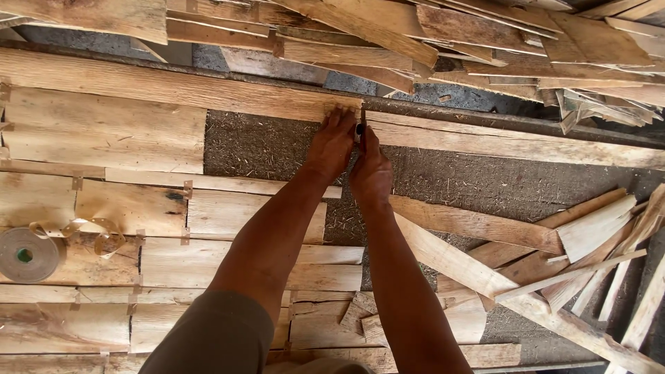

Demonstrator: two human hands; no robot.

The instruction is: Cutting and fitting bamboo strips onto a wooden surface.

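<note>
both hands outstretched | fingertips pressing veneer strips' butt joint

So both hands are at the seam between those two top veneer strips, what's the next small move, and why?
Probably press the seam flat. The left hand and right hand meet where the left strip ends against the right strip, with a small dark tool between them.

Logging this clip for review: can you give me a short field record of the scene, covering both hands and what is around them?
setting: dark mat covered with thin wood veneer strips
left hand: fingers pressed on the end of a long veneer strip
right hand: at the seam beside it, touching the adjoining strip
tape roll: at left, lying on the joined sheets
loose offcuts: piled at right
</note>
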